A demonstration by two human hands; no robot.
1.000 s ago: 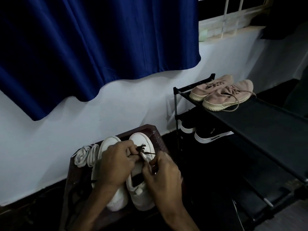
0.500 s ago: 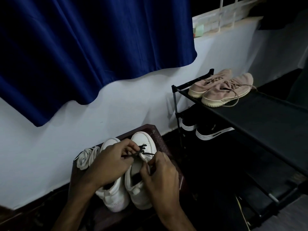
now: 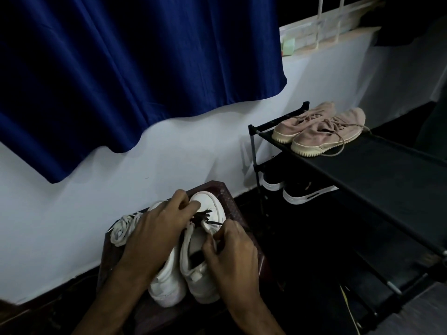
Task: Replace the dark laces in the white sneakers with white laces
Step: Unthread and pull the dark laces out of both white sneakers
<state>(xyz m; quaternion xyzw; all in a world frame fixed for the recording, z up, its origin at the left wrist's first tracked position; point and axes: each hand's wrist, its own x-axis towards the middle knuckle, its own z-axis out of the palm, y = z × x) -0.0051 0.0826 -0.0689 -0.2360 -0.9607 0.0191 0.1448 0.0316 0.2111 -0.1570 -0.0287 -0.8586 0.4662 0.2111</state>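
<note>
Head view, looking down. Keeping the two white sneakers (image 3: 210, 201) side by side on a dark brown stool (image 3: 231, 201), toes toward the wall, likely for having the eyelet rows facing up and close to both hands. Working on the right-side shoe only.

Reaching the left hand (image 3: 157, 228) across the left-side shoe onto the lacing of its neighbour, fingers bent and seemingly pinching the bunched dark lace (image 3: 202, 215) near the toe end. Probably bracing the shoe while drawing the lace out.

Pinching with the right hand (image 3: 232, 252) at the right eyelet edge, thumb and fingertips pressed together on what looks like a thin strand of that same lace.

Leaving the white laces (image 3: 119, 229) coiled on the stool just beside the left-side shoe, near at hand for the later threading. Judging the task as early: dark lace partly in, white not yet started.

Struggling to make out the exact grip under the left fingers, hidden behind the knuckles. Failing also to count the emptied eyelets in this dim light. Covering most of the left-side shoe's lacing with hand and forearm, so not telling laced from bare. Losing the stool's near edge in shadow.

Noting, well apart on the right, a black shoe rack (image 3: 375, 175) bearing pink sneakers (image 3: 321, 134).
</note>
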